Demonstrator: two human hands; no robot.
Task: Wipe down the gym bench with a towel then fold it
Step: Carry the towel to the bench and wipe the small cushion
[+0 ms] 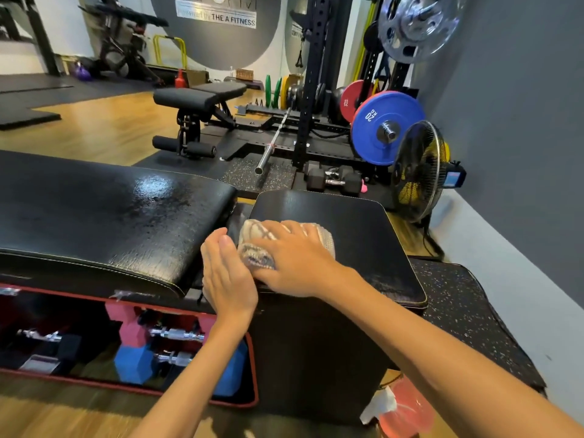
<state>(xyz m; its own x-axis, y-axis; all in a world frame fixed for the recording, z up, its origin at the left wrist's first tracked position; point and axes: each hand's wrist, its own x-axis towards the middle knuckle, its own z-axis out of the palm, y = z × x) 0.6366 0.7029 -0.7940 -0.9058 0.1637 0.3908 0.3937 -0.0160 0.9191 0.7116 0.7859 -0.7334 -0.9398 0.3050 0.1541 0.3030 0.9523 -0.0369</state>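
The black gym bench has a long glossy pad (104,213) on the left and a shorter seat pad (357,229) on the right. A small beige patterned towel (252,245) lies bunched on the near left part of the seat pad. My right hand (294,257) lies flat on top of the towel, fingers spread and pressing it down. My left hand (226,273) stands on edge at the gap between the two pads, fingers straight, touching the towel's left side.
Pink and blue dumbbells (139,352) sit in the red-rimmed tray under the bench. A floor fan (417,172), blue weight plates (385,128), a rack and a barbell (275,140) stand behind. Another bench (196,99) is further back. A pink bag (404,409) lies on the floor.
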